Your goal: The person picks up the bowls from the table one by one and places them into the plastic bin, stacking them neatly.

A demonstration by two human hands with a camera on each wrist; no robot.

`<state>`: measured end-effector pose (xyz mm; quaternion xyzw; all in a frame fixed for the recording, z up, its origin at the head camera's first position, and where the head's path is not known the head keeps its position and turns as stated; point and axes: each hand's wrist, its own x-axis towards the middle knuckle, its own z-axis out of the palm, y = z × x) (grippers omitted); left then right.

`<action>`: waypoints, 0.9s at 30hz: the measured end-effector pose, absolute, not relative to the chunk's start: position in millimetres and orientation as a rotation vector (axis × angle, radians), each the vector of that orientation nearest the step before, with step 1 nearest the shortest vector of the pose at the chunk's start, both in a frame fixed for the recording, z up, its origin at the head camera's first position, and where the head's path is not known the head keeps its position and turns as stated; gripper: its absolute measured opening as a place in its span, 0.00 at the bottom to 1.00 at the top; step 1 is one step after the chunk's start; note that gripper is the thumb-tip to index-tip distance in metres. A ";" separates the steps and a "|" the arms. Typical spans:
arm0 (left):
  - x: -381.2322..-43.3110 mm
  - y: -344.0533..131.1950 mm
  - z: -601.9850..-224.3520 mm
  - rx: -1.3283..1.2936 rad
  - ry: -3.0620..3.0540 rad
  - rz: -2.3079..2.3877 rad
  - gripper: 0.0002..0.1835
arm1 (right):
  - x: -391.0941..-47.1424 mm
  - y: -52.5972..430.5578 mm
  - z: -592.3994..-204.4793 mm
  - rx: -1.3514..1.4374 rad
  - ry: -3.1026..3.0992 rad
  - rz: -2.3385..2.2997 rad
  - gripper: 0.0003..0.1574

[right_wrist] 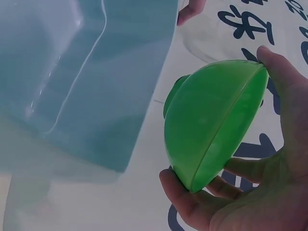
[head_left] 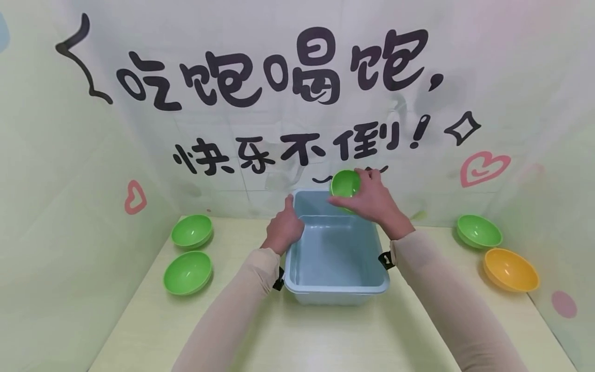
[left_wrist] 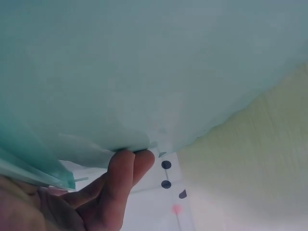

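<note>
A light blue rectangular plastic basin (head_left: 335, 290) stands at the middle of the table. My left hand (head_left: 284, 226) grips its left rim near the far corner; in the left wrist view, curled fingers (left_wrist: 119, 180) touch the outer wall. Above the basin's far right part, my right hand (head_left: 374, 199) holds a small green bowl (head_left: 345, 183) by the rim. The right wrist view has this bowl (right_wrist: 211, 115) tipped on its side, apart from the basin wall, with thumb and fingers at opposite edges of its rim.
At the table's left are two green bowls, a farther one (head_left: 191, 231) and a nearer one (head_left: 188, 273). Another green bowl (head_left: 479, 231) and an orange bowl (head_left: 511, 269) are at the right edge. A printed cloth (head_left: 260, 196) hangs behind and along both sides.
</note>
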<state>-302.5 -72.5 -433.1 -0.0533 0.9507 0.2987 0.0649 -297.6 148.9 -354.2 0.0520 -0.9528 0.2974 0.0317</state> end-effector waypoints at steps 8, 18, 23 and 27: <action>-303.3 -73.7 -435.5 -0.161 2.867 0.919 0.45 | -303.9 131.4 -365.6 0.189 -2.924 0.975 0.73; -301.1 -71.3 -437.9 -0.146 2.871 0.932 0.45 | -306.5 117.3 -380.3 0.217 -2.957 0.994 0.72; -300.5 -71.4 -438.9 -0.146 2.886 0.928 0.44 | -308.2 113.7 -388.3 0.206 -2.987 0.976 0.73; -299.6 -72.5 -437.3 -0.156 2.899 0.940 0.44 | -310.1 112.2 -393.9 0.199 -3.001 0.966 0.73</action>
